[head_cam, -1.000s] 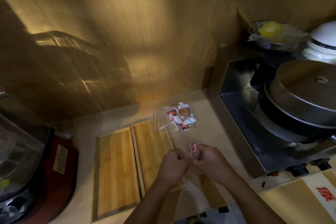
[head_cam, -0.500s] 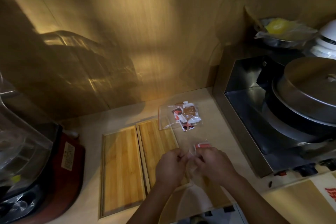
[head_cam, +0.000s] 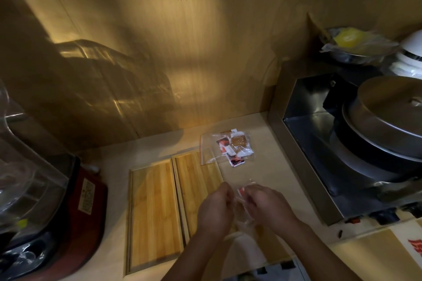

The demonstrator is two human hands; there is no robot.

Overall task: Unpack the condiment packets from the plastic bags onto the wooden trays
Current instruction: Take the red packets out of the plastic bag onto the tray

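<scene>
Two bamboo trays lie side by side on the counter, the left tray (head_cam: 155,217) bare and the right tray (head_cam: 196,180) partly under my hands. My left hand (head_cam: 215,210) and my right hand (head_cam: 267,206) both pinch a small clear plastic bag (head_cam: 242,198) held over the right tray's near end; a red and white packet shows inside it. Farther back, a second clear bag (head_cam: 225,148) with several condiment packets lies flat, overlapping the right tray's far corner.
A steel cooker (head_cam: 342,148) with a large lidded pan (head_cam: 388,121) fills the right side. At the left stands a red-based appliance (head_cam: 75,217) under a clear cover. The wooden wall rises behind the counter. A steel bowl (head_cam: 351,50) with yellow contents sits at the back right.
My hands have stayed together on the small bag, pulling slightly apart at its top. The view has shifted a little, so everything sits slightly lower and more to the right.
</scene>
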